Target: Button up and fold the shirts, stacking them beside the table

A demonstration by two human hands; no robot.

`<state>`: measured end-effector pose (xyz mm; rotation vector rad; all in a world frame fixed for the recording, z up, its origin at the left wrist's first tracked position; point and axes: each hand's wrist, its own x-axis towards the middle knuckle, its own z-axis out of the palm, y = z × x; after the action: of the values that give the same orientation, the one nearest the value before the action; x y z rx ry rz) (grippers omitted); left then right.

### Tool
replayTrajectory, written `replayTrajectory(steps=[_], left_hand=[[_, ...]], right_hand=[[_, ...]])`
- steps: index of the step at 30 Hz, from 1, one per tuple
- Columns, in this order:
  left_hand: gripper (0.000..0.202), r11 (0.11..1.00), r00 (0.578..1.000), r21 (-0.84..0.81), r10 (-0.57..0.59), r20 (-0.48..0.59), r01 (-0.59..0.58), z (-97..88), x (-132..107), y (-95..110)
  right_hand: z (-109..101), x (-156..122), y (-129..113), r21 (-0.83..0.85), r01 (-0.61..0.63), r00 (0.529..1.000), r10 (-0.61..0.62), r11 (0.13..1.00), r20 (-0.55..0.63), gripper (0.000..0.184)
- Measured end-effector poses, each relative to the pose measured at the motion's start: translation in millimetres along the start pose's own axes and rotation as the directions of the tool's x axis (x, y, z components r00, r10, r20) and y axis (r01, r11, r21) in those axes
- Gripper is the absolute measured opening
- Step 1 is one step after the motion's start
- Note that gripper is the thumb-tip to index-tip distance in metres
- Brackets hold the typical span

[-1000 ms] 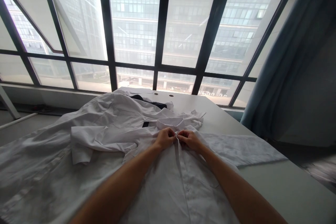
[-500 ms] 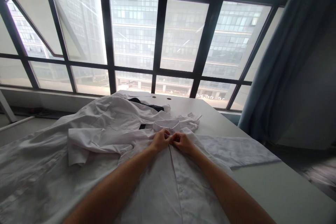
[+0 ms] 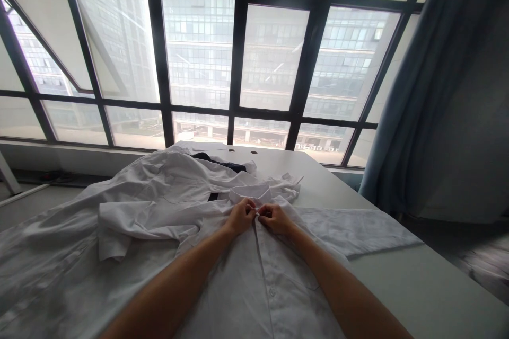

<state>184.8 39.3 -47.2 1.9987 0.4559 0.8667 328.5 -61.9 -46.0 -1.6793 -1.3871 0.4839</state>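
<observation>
A white shirt lies flat, front up, on a pale table, its collar pointing toward the window. The left hand and right hand meet just below the collar, each pinched shut on an edge of the shirt's front opening, fingertips nearly touching. More white garments are heaped to the left over a dark cloth. Lettering on the building outside is too small to read.
</observation>
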Motion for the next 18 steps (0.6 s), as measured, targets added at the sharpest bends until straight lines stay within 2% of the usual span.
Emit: replayTrajectory(steps=[7,14,18], left_hand=[[0.013,0.999,0.998,-0.028,0.019,0.06,-0.017,-1.0,5.2,-6.6],[0.009,0.997,0.996,0.012,0.072,0.058,-0.072,-0.6,4.6,-7.9],[0.006,0.996,0.994,0.028,0.084,0.07,-0.086,0.2,2.9,-7.7]], right_hand=[[-1.9,-0.7,-3.9,-0.054,-0.016,1.0,0.014,0.998,-0.024,0.015],[0.8,1.0,-0.4,-0.087,-0.003,0.997,-0.004,0.996,-0.081,0.016],[0.3,1.8,-1.3,-0.099,0.007,0.998,-0.013,0.995,-0.056,0.016]])
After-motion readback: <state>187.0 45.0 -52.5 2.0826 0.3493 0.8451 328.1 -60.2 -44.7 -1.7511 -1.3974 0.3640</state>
